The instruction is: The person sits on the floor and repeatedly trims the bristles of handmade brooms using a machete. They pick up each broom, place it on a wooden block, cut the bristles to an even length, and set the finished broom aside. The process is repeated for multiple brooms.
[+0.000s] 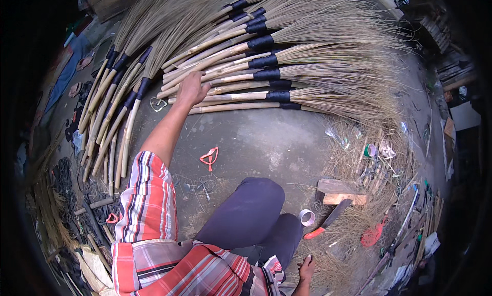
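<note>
Brooms [264, 60], black-bound — left fingers [200, 74] on handles [230, 97], right fingers [307, 268] beside straw [330, 268] — both grips unclear

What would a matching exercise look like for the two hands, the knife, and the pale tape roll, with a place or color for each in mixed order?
Column one:
1. left hand
2. right hand
3. knife
4. pale tape roll

Column two:
A. beside the right knee
B. at the broom handles
C. dark blade, orange-red handle
D. near the picture's lower edge

Right pairs: 1-B, 2-D, 3-C, 4-A.
</note>
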`<state>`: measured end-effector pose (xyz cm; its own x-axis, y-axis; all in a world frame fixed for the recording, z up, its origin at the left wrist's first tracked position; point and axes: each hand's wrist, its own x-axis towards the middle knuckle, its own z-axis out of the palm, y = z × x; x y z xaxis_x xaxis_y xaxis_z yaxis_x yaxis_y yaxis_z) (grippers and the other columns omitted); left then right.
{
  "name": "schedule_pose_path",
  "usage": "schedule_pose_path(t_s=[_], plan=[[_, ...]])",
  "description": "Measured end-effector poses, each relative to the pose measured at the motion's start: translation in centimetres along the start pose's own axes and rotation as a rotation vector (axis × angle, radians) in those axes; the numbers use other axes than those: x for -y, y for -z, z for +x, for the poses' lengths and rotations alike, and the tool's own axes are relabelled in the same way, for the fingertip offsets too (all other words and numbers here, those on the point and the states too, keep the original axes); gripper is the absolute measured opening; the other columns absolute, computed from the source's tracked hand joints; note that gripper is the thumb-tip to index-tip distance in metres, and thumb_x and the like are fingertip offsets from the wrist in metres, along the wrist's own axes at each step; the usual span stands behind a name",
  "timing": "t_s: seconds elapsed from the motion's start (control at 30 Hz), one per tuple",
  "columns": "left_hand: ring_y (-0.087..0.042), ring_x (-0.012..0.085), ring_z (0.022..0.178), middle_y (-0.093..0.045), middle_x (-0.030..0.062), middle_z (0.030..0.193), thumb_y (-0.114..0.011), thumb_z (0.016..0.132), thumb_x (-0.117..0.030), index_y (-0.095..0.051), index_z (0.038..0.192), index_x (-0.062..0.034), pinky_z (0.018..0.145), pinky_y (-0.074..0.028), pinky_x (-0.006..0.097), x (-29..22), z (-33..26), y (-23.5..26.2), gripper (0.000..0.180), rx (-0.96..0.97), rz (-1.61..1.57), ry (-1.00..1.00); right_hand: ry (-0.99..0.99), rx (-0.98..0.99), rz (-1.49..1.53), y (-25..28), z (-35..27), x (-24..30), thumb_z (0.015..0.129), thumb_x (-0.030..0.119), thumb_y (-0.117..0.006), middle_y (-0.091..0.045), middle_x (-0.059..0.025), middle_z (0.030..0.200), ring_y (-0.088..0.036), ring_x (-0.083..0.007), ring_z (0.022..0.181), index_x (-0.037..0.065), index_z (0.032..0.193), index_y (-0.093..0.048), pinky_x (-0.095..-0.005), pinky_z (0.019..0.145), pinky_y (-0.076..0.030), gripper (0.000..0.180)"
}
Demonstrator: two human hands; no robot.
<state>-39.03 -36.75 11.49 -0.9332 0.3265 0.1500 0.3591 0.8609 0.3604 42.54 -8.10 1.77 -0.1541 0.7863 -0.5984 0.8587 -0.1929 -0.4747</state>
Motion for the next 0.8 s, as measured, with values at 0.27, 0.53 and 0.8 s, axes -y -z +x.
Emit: schedule_pose_path(t_s=[0.27, 0.53, 0.8], plan=[[-0.018, 0.0347, 0.159, -0.018, 0.008, 0.173, -0.079, 0.088, -0.043, -0.009, 0.168, -0.0254, 0.125, -0.026, 0.058, -7.9, 0.6, -16.3, 0.108, 0.691, 0.317, 0.169, -0.675, -0.125, 0.164, 0.8, -16.1, -14.1, 0.106, 0.054, -0.05, -0.072, -0.0213, 0.098, -0.074, -0.0285, 0.078, -0.007, 0.128, -0.058, -0.0396, 0.054, -0.058, 0.065], [-0.07, 0.0379, 0.111, -0.073, 0.0233, 0.114, -0.072, 0.08, -0.03, -0.075, 0.115, -0.0091, 0.096, -0.055, 0.047, -10.0, -5.4, -15.9, 0.041, 0.94, -0.076, -0.165, -0.515, -0.129, 0.074, -1.7, -15.7, -10.0, 0.106, 0.056, -0.049, -0.073, -0.0197, 0.101, -0.073, -0.028, 0.071, -0.006, 0.127, -0.06, -0.0398, 0.053, -0.056, 0.066], [-0.065, 0.0416, 0.083, -0.064, 0.0184, 0.083, -0.069, 0.08, -0.02, -0.06, 0.084, -0.0056, 0.073, -0.051, 0.051, -16.3, -13.3, -1.3, 0.017, 0.37, -0.254, -0.468, 0.254, -0.005, 0.458, -0.6, -2.1, 19.8, 0.11, 0.048, -0.047, -0.065, -0.018, 0.13, -0.072, -0.0217, 0.1, 0.001, 0.156, -0.039, -0.0328, 0.085, -0.058, 0.066]])
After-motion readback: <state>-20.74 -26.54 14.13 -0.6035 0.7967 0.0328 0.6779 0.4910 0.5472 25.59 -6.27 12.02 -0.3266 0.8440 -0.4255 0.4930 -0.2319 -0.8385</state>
